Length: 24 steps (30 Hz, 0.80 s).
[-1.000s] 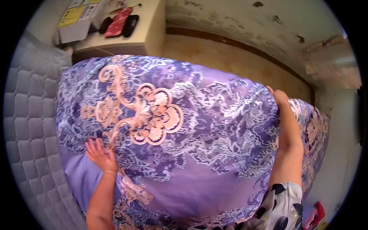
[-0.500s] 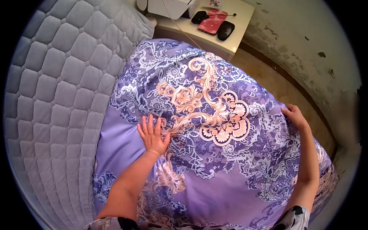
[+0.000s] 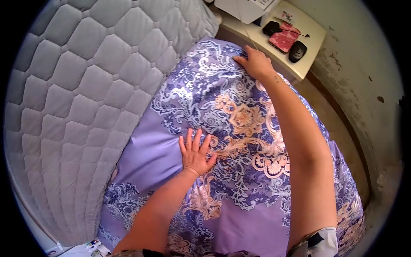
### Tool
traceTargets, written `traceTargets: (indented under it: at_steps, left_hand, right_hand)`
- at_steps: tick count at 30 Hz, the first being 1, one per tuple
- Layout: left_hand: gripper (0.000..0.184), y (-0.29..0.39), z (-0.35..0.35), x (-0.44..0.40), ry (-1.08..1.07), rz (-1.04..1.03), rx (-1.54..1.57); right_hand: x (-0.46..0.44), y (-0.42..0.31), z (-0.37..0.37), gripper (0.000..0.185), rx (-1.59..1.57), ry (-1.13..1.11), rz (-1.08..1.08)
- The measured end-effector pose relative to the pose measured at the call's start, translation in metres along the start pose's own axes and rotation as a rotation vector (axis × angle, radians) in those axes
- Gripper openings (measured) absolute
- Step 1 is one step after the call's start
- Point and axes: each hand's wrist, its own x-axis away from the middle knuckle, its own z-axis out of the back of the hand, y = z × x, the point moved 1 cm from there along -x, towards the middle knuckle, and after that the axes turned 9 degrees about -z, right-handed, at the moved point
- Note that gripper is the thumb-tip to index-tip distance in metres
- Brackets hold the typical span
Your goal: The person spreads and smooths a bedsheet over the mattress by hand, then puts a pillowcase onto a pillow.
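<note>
A purple quilt with white lace-like and peach floral patterns is spread beneath both arms. My left hand lies flat on its left-middle part, fingers spread and palm down. At the far edge of the quilt, near the cabinet, is my right hand. Its thumb rests on top of the fabric while its fingers bend over the edge, gripping it; part of the fingers is hidden. The right forearm crosses over the peach flower pattern and covers some of it.
A grey quilted padded headboard or mattress borders the left side. Beyond the far edge stands a cream cabinet carrying a red-patterned phone, a black mouse-like object and a white machine. A stained wall rises at right.
My right hand has moved from the quilt's right edge up and left to its far edge. My left hand stays flat on the same patch. The view has shifted left.
</note>
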Motion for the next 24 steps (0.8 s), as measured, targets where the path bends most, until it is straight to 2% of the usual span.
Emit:
traceTargets:
  at_steps: [2, 7, 9, 12, 15, 16, 19, 20, 21, 23, 24]
  left_hand:
    - [0.064, 0.000, 0.001, 0.000, 0.015, -0.005, 0.021]
    - [0.064, -0.001, -0.004, 0.004, 0.004, 0.010, 0.064]
    - [0.063, -0.001, -0.001, 0.002, -0.008, 0.013, 0.066]
    - [0.062, -0.002, 0.000, 0.002, 0.016, 0.018, 0.095]
    - [0.063, -0.002, 0.001, 0.002, 0.012, 0.022, 0.110]
    - [0.063, -0.001, 0.002, 0.003, 0.006, 0.025, 0.118]
    - [0.065, -0.004, 0.001, 0.000, 0.033, 0.012, 0.107]
    - [0.065, -0.004, 0.000, 0.000, 0.039, 0.010, 0.111]
    - [0.065, -0.003, -0.001, 0.002, 0.038, 0.008, 0.123]
    - [0.065, -0.004, -0.002, 0.004, 0.025, 0.020, 0.153]
    - [0.065, -0.003, -0.001, 0.005, 0.018, 0.022, 0.166]
  right_hand:
    - [-0.013, -0.010, -0.016, 0.038, -0.022, -0.044, -0.047]
    - [-0.031, -0.030, -0.019, 0.028, -0.309, 0.289, -0.140]
    - [-0.049, -0.033, -0.020, 0.031, -0.350, 0.158, -0.241]
    - [-0.056, -0.046, -0.035, 0.044, -0.191, -0.030, -0.179]
    - [-0.043, -0.053, -0.044, 0.068, -0.248, -0.042, 0.060]
    - [-0.041, -0.051, -0.039, 0.088, -0.211, -0.156, 0.088]
    - [-0.065, -0.052, -0.039, 0.091, -0.238, -0.356, 0.104]
    - [-0.061, -0.065, -0.015, 0.086, -0.341, -0.591, 0.011]
    - [-0.058, -0.070, -0.002, 0.072, -0.449, -0.604, 0.003]
    - [-0.058, -0.071, 0.011, 0.065, -0.639, -0.790, -0.174]
    - [-0.071, -0.060, -0.005, 0.058, -0.539, -0.741, -0.156]
